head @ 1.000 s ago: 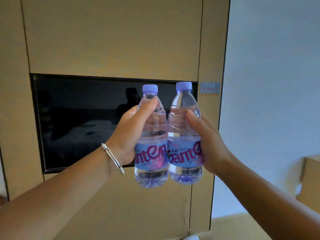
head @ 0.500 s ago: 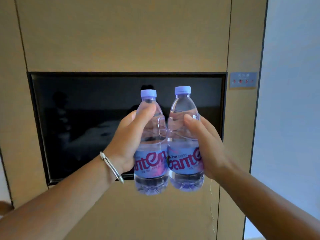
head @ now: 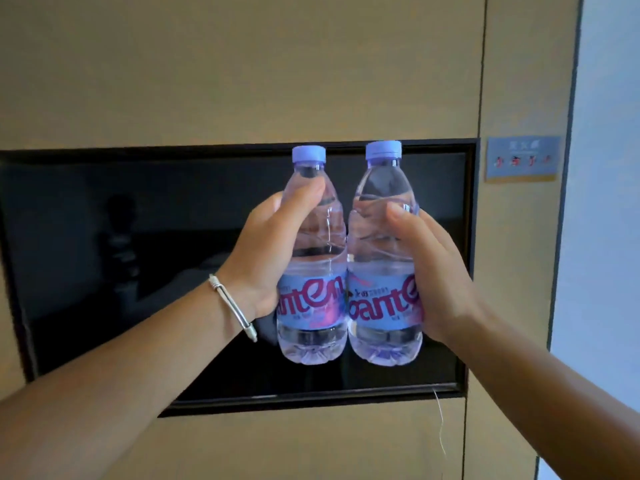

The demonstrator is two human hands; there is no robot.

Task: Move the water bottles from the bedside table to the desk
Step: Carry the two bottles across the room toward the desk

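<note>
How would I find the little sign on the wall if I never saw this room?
Start at the big black TV set into the tan wall. Look just past its top right corner, right of the two bottles. The sign is a small grey-blue plate with tiny red marks, the only such thing on that panel.

Both bottle labels show partial lettering "ante"; wall plate unreadable.

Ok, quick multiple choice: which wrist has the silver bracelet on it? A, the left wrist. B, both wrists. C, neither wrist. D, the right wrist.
A: the silver bracelet circles the wrist just behind the left hand, which holds the left bottle; the wrist behind the right hand, holding the right bottle, is bare.
</note>
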